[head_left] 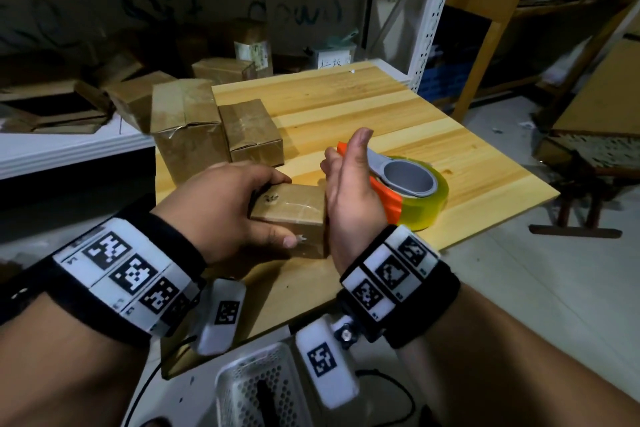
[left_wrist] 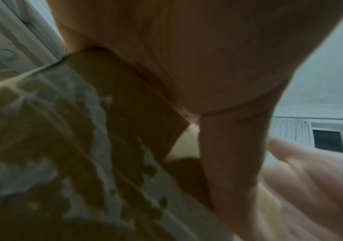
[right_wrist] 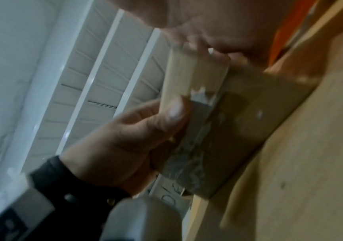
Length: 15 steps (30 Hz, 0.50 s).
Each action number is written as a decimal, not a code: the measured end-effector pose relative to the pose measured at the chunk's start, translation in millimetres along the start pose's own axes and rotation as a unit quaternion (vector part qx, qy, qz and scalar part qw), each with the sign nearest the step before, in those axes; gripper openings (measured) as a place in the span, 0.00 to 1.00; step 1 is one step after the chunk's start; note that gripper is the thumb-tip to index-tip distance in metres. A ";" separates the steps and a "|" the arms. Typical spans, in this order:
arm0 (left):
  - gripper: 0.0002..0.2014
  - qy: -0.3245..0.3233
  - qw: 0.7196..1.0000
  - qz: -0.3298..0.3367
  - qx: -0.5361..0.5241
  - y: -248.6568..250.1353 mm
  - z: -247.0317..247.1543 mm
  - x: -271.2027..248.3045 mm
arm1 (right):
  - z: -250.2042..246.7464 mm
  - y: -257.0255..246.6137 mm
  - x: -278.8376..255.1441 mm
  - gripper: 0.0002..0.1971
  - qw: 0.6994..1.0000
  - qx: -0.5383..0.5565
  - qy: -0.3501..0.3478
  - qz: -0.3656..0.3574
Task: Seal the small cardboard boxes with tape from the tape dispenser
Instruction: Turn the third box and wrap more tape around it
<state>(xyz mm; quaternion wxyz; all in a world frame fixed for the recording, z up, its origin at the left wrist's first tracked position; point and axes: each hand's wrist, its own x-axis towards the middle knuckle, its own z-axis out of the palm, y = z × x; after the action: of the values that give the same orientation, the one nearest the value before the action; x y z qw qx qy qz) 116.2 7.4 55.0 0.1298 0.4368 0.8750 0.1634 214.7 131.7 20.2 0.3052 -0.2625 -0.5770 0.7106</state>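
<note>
A small cardboard box (head_left: pixel 294 208) sits on the wooden table (head_left: pixel 381 107) near its front edge, with clear tape shining across its top. My left hand (head_left: pixel 256 211) grips it from the left, fingers over the far side and thumb on the near side by a jagged tape end. My right hand (head_left: pixel 346 177) stands edge-up with its palm flat against the box's right end, thumb up, holding nothing. The orange tape dispenser (head_left: pixel 408 184) with its yellowish roll lies on the table just behind that hand. The right wrist view shows the box (right_wrist: pixel 238 130) and my left hand (right_wrist: pixel 145 130).
Two more taped boxes, a tall one (head_left: pixel 190 135) and a lower one (head_left: pixel 252 130), stand at the table's far left. A white shelf (head_left: pixel 69 149) with several cardboard boxes runs along the left. The table's right edge (head_left: pixel 519 208) drops to the floor; wooden furniture (head_left: pixel 485 10) stands beyond.
</note>
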 end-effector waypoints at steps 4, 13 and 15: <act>0.43 0.025 0.999 0.009 0.039 -0.7 3.9 -0.5 | 7.7 0.5 -1.5 0.50 0.999 -0.038 -0.012 0.001; 0.36 0.008 0.955 -0.051 -0.292 -9.8 -4.9 -16.2 | 2.4 19.9 11.0 0.21 0.986 -0.137 -0.048 0.082; 0.31 0.075 0.895 -0.098 -0.428 -13.9 -7.7 -17.1 | 3.1 25.5 13.1 0.16 0.989 -0.120 -0.034 0.079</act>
<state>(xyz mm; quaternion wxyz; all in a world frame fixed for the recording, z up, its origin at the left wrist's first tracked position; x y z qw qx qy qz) 113.3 -15.5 57.9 0.2539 0.2377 0.7662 0.5404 200.3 135.6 -4.4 0.1946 -0.3176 -0.6456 0.6667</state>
